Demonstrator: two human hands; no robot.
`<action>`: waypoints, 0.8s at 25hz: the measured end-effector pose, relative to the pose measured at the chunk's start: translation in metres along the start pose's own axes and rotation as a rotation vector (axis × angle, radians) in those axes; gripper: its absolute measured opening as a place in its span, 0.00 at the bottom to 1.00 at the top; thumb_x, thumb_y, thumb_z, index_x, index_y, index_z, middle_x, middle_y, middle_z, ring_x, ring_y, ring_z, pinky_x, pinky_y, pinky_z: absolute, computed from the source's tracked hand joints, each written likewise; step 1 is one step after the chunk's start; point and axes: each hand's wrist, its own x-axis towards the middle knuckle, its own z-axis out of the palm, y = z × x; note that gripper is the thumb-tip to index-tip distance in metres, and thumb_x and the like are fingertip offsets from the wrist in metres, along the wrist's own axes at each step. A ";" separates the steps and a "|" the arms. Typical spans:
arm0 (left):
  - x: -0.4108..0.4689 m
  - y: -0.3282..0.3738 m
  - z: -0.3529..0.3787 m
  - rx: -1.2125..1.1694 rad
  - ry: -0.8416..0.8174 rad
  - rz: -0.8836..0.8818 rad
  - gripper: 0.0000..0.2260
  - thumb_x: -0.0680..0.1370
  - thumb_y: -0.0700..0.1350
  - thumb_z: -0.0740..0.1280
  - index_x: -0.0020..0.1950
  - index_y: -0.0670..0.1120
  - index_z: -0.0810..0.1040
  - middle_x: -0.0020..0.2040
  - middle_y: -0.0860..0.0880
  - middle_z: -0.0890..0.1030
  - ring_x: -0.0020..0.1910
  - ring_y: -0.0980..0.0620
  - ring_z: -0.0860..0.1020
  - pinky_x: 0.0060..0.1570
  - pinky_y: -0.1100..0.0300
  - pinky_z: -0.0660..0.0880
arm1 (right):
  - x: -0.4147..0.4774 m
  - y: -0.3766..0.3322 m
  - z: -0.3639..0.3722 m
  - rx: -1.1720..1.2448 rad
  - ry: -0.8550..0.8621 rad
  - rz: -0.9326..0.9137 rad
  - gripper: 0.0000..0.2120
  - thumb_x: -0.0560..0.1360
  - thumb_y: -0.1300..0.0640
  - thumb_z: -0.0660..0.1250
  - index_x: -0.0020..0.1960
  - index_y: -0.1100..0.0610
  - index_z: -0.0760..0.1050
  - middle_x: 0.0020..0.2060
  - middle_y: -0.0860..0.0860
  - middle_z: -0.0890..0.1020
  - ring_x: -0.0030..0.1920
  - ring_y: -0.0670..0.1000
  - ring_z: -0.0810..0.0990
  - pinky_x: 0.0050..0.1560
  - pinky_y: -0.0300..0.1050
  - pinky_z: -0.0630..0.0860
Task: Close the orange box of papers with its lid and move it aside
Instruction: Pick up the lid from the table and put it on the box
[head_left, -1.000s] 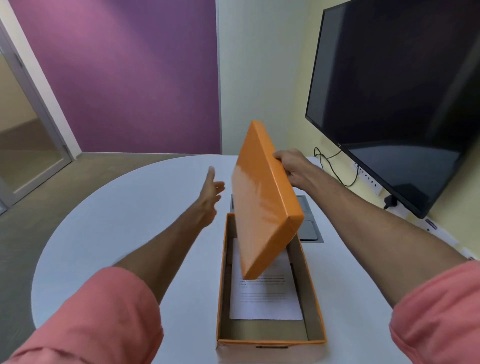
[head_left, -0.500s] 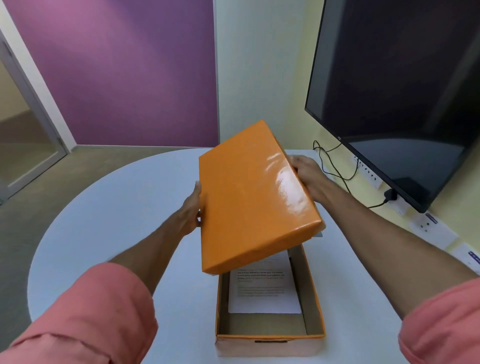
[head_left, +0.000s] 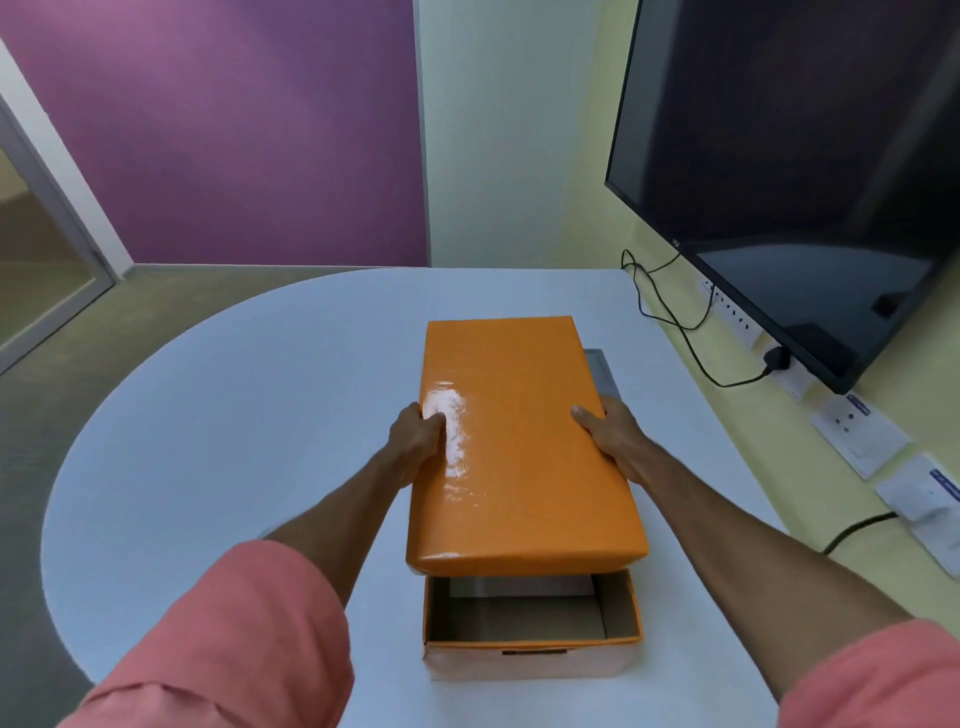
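Observation:
A glossy orange lid (head_left: 514, 441) hovers nearly flat above the orange box (head_left: 530, 652), which stands on the white table near its front edge. The lid covers most of the box; only the near end of the box stays uncovered. A strip of white paper (head_left: 519, 586) shows inside, under the lid's near edge. My left hand (head_left: 418, 439) grips the lid's left long side. My right hand (head_left: 610, 434) grips its right long side.
The round white table (head_left: 234, 441) stretches wide to the left. A grey panel (head_left: 602, 371) sits flush in the table behind the lid. A large dark screen (head_left: 789, 156) hangs on the right wall, with cables (head_left: 675, 322) and sockets (head_left: 857, 431) below it.
The lid went from upright in my right hand alone to nearly flat over the box. My left hand came in and took hold of its left side.

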 end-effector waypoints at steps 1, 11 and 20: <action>0.000 -0.007 0.004 0.021 -0.003 -0.013 0.15 0.80 0.45 0.59 0.63 0.39 0.71 0.59 0.39 0.77 0.53 0.42 0.76 0.48 0.52 0.73 | -0.001 0.008 0.001 -0.001 -0.008 0.017 0.22 0.79 0.52 0.64 0.70 0.59 0.69 0.64 0.60 0.78 0.59 0.60 0.79 0.61 0.60 0.77; 0.003 -0.040 0.028 0.074 -0.074 -0.090 0.17 0.81 0.46 0.58 0.67 0.39 0.70 0.63 0.39 0.76 0.59 0.40 0.76 0.59 0.48 0.75 | 0.004 0.051 0.001 -0.054 -0.054 0.123 0.26 0.78 0.49 0.65 0.73 0.59 0.66 0.66 0.59 0.76 0.63 0.61 0.77 0.64 0.62 0.74; 0.006 -0.050 0.035 0.163 -0.097 -0.082 0.18 0.82 0.48 0.58 0.68 0.40 0.68 0.64 0.40 0.75 0.60 0.41 0.76 0.57 0.50 0.74 | 0.005 0.070 0.006 -0.025 -0.069 0.164 0.24 0.79 0.51 0.64 0.72 0.60 0.66 0.66 0.59 0.76 0.63 0.61 0.77 0.65 0.61 0.74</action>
